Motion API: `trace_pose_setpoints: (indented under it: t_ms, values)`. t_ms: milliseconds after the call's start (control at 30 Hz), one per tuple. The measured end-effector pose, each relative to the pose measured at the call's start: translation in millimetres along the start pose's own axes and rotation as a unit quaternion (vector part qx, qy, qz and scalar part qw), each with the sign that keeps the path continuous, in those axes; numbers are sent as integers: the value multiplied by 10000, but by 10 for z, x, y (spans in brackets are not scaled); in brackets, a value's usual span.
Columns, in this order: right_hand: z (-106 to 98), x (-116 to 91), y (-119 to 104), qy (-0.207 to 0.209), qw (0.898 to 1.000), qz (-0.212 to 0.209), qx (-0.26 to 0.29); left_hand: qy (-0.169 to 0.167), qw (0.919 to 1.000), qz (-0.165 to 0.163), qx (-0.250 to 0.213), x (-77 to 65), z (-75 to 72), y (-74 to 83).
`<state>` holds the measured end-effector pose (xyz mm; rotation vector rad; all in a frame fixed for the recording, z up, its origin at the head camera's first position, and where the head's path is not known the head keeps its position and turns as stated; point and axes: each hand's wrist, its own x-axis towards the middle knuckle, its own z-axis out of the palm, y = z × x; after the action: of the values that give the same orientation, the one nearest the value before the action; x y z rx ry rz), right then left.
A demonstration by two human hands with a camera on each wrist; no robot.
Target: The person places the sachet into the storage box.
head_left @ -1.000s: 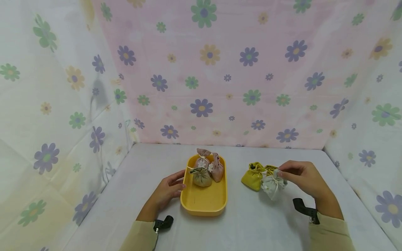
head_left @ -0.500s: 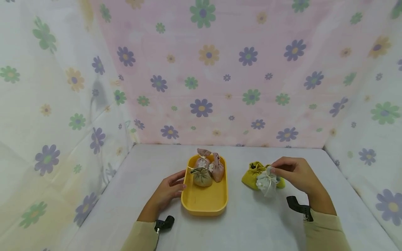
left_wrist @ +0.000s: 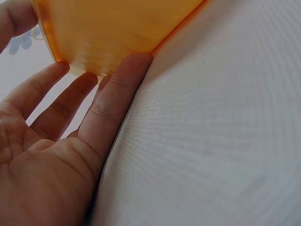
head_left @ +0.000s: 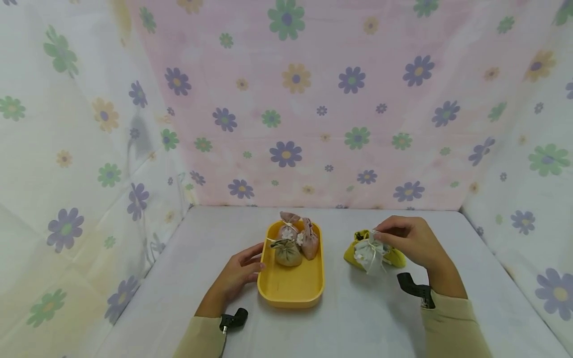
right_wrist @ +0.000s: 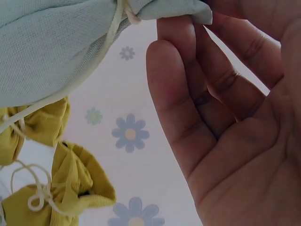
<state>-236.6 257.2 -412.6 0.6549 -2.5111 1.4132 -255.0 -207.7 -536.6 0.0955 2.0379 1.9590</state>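
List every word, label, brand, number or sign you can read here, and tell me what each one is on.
None: no readable text shows in any view.
The yellow tray: no lettering, just a faint thin mark inside, too small to make out.
The pale grey pouch in the right hand: no lettering visible.
The cloth backdrop: printed flowers, no writing.

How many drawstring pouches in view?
6: three in the yellow tray (two pinkish pouches, one olive pouch), two yellow pouches right of it, and one pale grey pouch pinched by the right hand, partly covering the yellow ones. More could hide behind it.
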Motion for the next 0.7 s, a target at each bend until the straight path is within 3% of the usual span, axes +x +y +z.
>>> trace_pose_setpoints:
  t_ms: [367,700]
  values:
    - [168,119,-104,250,9986,-220,414,-114,9999,63,-58,1,0,2]
    - [313,237,-151,90,9983,-220,530,41,10000,-18,5,3,-2,5]
